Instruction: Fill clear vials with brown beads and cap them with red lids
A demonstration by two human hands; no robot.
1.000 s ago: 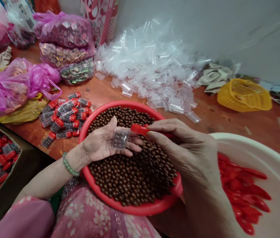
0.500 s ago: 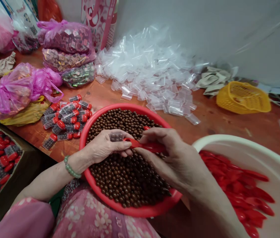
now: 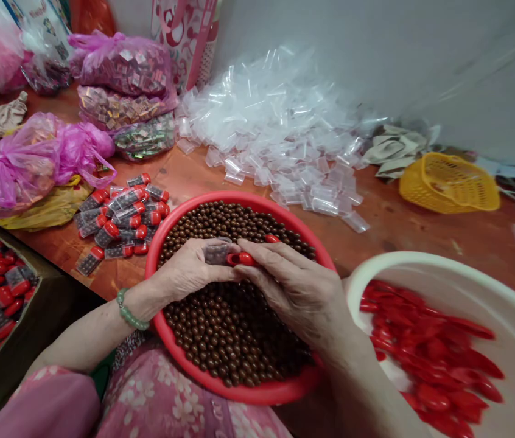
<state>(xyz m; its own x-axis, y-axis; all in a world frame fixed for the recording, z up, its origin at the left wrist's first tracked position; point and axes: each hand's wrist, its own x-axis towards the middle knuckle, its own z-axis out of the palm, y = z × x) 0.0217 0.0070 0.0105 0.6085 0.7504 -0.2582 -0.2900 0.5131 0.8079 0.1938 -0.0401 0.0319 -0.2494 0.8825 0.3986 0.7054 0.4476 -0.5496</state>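
My left hand [image 3: 182, 267] is closed around a small clear plastic case [image 3: 216, 252] filled with brown balls, pinched between thumb and fingers. A red plastic cap [image 3: 241, 259] meets the case's right end, and my right hand [image 3: 298, 280] grips it with bent fingertips. How far the cap sits on the case is hidden by the fingers. Another red piece [image 3: 271, 238] shows above my right fingers. Both hands are over a red basin [image 3: 153, 286] holding a mass of glossy brown balls [image 3: 234, 340].
A white basin [image 3: 389, 258] of red caps [image 3: 440, 359] stands right. Capped cases [image 3: 123, 216] are piled left of the red basin, more in a cardboard box [image 3: 52, 298]. Behind lie clear empty cases [image 3: 280, 128], pink bags [image 3: 120, 67] and a yellow basket [image 3: 449, 188].
My left hand has gone from an open palm under the case to a closed grip on it. My right hand has moved left and lower, bringing the red cap against the case.
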